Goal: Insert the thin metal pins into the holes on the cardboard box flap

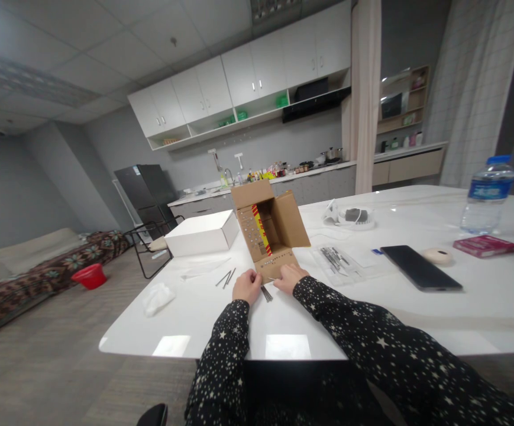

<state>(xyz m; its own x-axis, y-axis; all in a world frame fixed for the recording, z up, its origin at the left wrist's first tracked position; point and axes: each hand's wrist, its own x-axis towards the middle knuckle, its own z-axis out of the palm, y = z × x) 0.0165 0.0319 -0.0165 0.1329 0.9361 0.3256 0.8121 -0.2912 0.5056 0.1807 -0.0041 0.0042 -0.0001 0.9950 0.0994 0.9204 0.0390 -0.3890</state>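
Left hand [246, 286] sits knuckles-up on the white table [482, 296], fingers curled under, right at the near edge of the open cardboard box [269, 229]. Can't tell if it's pinching anything, too small to see. Right hand [289, 277] is just beside it, fingers bent and resting against the box's front flap, with something thin and metallic poking out near the fingertips, though whether it's gripped isn't clear. Between the two hands lies a little bunch of metal pins [266, 293] on the table. A few more pins [226, 278] lie loose off to the left. The box stands open with flaps up, rows of small holes on the inside flap. Further out: a white box [201, 234], a crumpled tissue [158, 297], a clear tray of tools [336, 259], a phone [420, 268] and a water bottle [487, 194].
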